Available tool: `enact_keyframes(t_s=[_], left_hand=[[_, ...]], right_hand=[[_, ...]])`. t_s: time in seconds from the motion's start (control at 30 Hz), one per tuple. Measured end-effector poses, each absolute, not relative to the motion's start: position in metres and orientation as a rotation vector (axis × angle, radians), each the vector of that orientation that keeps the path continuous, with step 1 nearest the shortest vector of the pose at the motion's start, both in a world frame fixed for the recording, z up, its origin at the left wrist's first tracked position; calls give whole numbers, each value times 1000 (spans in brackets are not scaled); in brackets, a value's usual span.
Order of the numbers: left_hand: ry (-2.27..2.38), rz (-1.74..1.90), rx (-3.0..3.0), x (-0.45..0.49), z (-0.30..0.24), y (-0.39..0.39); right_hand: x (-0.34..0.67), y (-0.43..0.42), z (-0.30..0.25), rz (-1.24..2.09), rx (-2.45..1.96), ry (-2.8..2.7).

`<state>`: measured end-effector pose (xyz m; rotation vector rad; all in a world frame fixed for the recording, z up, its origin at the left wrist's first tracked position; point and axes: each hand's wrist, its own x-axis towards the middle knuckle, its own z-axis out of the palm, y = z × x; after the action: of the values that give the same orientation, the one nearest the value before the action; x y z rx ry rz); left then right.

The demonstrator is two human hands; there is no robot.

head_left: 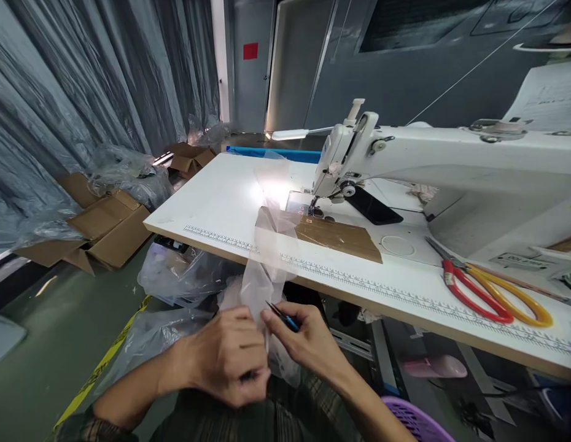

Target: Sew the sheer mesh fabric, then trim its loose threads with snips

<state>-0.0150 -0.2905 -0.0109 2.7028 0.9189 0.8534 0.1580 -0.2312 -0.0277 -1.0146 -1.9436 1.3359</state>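
Note:
A strip of sheer white fabric [263,279] hangs over the table's front edge, running up to the sewing machine [329,162]. My left hand [233,356] is closed on its lower part, with the fingers curled in. Beside it, my right hand [308,337] is closed around small thread snips [285,316], their dark, narrow points facing up and left. The thumb and fingertips of that hand also touch the fabric's edge. Beneath the fabric, near the needle, lies a brown cardboard piece [341,238]. The fabric's lower end bunches at my lap, partly hidden by my hands.
Large scissors [492,288] with red and yellow handles lie on the white table [202,202] at right. A black phone [372,205] rests behind the needle. Plastic bags [184,276] and an open cardboard box [113,227] are at left. A purple basket [412,417] stands below.

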Motion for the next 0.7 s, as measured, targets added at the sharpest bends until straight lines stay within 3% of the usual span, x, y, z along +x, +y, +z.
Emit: enact_keyframes(t_s=[0.1, 0.23, 0.33, 0.53, 0.7], left_hand=[[771, 998, 2558, -18, -14, -287], [1144, 1252, 2183, -33, -24, -255], [1225, 1103, 2056, -37, -33, -233], [776, 889, 1664, -23, -52, -228], [1017, 921, 1126, -26, -61, -243]], right_hand=[[153, -239, -34, 1450, -966, -1914], [159, -246, -35, 1594, -884, -1882], [162, -249, -34, 1613, -853, -1869], [166, -244, -45, 1499, -777, -1972], [177, -232, -61, 1428, -858, -2042]])
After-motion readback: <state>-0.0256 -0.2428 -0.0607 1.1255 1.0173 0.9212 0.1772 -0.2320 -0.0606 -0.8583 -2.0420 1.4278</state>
